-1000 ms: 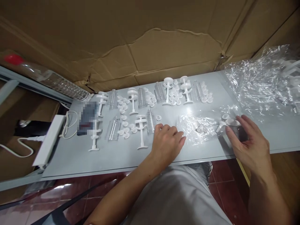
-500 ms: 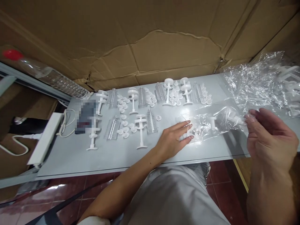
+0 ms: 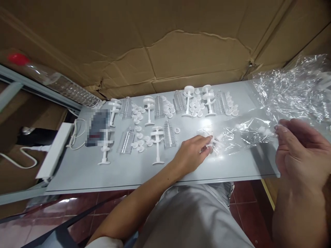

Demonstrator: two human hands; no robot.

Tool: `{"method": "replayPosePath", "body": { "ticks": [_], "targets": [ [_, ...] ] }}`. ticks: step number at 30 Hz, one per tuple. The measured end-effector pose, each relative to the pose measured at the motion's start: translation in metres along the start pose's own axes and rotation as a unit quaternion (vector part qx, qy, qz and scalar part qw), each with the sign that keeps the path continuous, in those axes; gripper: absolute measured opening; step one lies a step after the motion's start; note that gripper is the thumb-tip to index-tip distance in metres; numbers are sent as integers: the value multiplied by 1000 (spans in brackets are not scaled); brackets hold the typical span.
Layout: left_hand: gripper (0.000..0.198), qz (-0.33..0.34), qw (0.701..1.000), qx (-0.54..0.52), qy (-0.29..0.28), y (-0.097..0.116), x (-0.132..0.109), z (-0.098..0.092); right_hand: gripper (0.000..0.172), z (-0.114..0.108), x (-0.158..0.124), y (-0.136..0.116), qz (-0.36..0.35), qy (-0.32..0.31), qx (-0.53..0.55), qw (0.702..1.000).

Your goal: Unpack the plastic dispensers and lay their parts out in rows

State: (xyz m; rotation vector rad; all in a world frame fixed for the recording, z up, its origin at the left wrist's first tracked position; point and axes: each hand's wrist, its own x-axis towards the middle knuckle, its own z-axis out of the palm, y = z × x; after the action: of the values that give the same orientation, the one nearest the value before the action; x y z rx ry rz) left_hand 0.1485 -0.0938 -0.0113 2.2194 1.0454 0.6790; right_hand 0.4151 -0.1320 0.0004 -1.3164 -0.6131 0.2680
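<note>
A clear plastic bag (image 3: 232, 132) with small white parts in it lies across the grey table (image 3: 144, 175). My left hand (image 3: 193, 151) has its fingers closed on the bag's left end, around white pieces. The bag's right end is pinched between the thumb and fingers of my right hand (image 3: 297, 148). Left of the bag, white plungers (image 3: 158, 144), clear ribbed tubes (image 3: 169, 134) and small white caps (image 3: 141, 141) lie in groups in two rows. A single cap (image 3: 177, 130) lies alone near my left hand.
More crumpled clear bags (image 3: 292, 89) are heaped at the right. A bottle with a red cap (image 3: 59, 84), a dark pixelated object (image 3: 98, 127), a white power strip (image 3: 55, 150) and cables are at the left. Cardboard (image 3: 193, 51) stands behind the table.
The white parts in the bag have shifted left toward my left hand, whose fingers have closed on them. The camera view has shifted slightly.
</note>
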Motion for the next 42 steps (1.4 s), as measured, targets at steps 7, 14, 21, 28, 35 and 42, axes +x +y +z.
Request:
{"method": "replayPosePath", "body": {
  "ticks": [7,14,21,28,35,42],
  "targets": [
    [29,35,992,93,-82,8,-12,-27,44,-23,-17,18,63,19,-218,974],
    [17,13,995,95,-28,2,-10,-64,42,-32,-17,25,12,30,-249,968],
    [30,45,970,235,-29,-16,18,-67,48,-38,-24,17,-291,-6,-380,878],
    [19,39,951,303,-57,-24,32,-68,56,-10,-50,6,-399,-184,-281,853],
    [22,50,944,325,11,-5,23,-71,42,-2,-63,16,-383,-233,-308,839],
    [32,216,954,207,-33,43,12,-26,37,-4,-67,17,-393,-253,-358,808]
  ]
}}
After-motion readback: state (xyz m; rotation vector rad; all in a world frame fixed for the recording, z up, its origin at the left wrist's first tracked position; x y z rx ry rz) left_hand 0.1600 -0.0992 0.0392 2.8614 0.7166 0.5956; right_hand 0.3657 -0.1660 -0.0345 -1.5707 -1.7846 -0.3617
